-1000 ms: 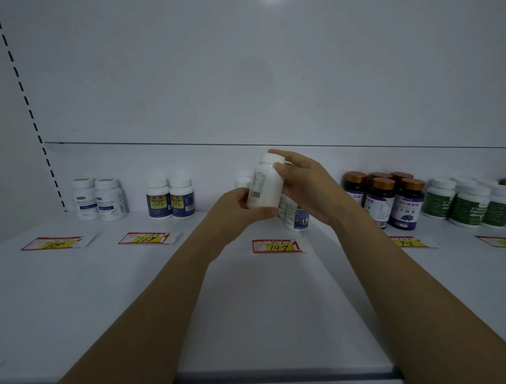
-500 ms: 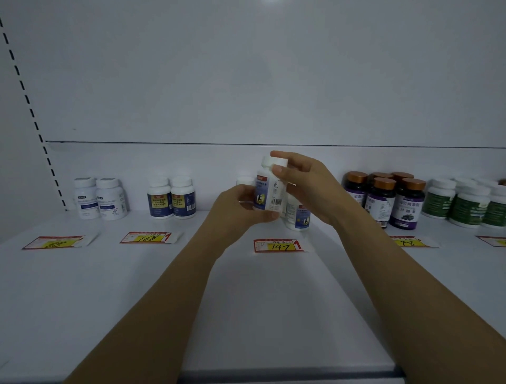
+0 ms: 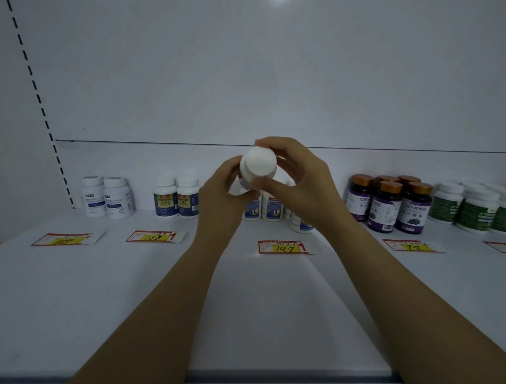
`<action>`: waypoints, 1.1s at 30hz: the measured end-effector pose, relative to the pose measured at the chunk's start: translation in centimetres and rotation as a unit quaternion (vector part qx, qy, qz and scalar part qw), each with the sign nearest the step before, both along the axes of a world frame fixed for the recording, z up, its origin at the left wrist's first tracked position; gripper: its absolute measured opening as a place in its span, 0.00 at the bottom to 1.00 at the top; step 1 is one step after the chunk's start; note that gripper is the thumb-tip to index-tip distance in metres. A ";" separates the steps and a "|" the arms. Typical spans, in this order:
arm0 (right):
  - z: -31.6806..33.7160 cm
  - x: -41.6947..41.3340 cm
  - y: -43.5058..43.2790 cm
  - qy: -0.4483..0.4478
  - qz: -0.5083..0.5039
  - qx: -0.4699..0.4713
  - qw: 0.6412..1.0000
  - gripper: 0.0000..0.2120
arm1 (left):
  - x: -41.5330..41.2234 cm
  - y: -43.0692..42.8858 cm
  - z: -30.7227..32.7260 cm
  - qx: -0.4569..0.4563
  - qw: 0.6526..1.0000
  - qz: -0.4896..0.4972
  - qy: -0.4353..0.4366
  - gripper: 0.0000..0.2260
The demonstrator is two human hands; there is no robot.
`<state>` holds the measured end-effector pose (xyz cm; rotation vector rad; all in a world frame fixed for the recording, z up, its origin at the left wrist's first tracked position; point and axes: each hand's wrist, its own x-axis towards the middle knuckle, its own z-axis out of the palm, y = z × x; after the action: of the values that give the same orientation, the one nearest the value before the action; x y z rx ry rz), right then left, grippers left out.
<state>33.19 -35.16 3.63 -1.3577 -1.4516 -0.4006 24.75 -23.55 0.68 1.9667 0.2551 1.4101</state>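
White bottle [image 3: 258, 165], just tipped from upright to cap-forward; body held in left hand [image 3: 220, 202], cap rim pinched by right hand [image 3: 301, 186]. Label check seemingly over, cap inspection begun.

Plain white shop shelf, kinda dim in here

The white shelf [image 3: 82, 301] runs the whole width, with a darker grey front edge [image 3: 287, 377] at the bottom. Behind it is a bare white back panel [image 3: 246, 82], and a thin dark seam [image 3: 137, 141] crosses that low down. A row of black slots [image 3: 35, 85] runs down the far left. There's only a faint bright glare [image 3: 276, 1] at the very top, everything else looks greyish. Red-and-yellow price tags [image 3: 61, 239] lie flat on the shelf. Rows of stock stand along the back: white bottles [image 3: 108, 197] at left, purple-label bottles with gold caps [image 3: 388, 205] and green-label ones [image 3: 471, 211] at right.
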 end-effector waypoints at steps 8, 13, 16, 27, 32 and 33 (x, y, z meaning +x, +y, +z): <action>1.6 1.3 -1.2 0.270 -0.054 -0.065 0.959 0.17 | -1.1 -1.9 1.6 -0.183 0.940 -0.215 0.193 0.15; 0.8 2.3 -0.6 0.374 -0.135 -0.183 0.899 0.27 | -1.2 -2.0 1.6 -0.317 0.872 -0.267 0.260 0.26; 0.3 2.6 -0.4 0.426 -0.095 -0.189 0.879 0.24 | -1.4 -1.8 1.5 -0.351 0.851 -0.279 0.273 0.27; 0.9 2.2 -1.0 0.473 0.019 -0.145 0.869 0.18 | -1.4 -1.7 1.5 -0.373 0.825 -0.325 0.274 0.25; 1.4 2.0 -1.3 0.468 0.175 -0.099 0.860 0.15 | -1.6 -1.5 1.5 -0.374 0.821 -0.372 0.218 0.21; 1.3 2.1 -1.3 0.444 0.173 -0.110 0.872 0.14 | -1.5 -1.5 1.5 -0.349 0.842 -0.348 0.218 0.22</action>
<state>35.28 -36.50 4.97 -1.1664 -0.9195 0.5897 23.29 -25.05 2.14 1.4798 0.1858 0.3036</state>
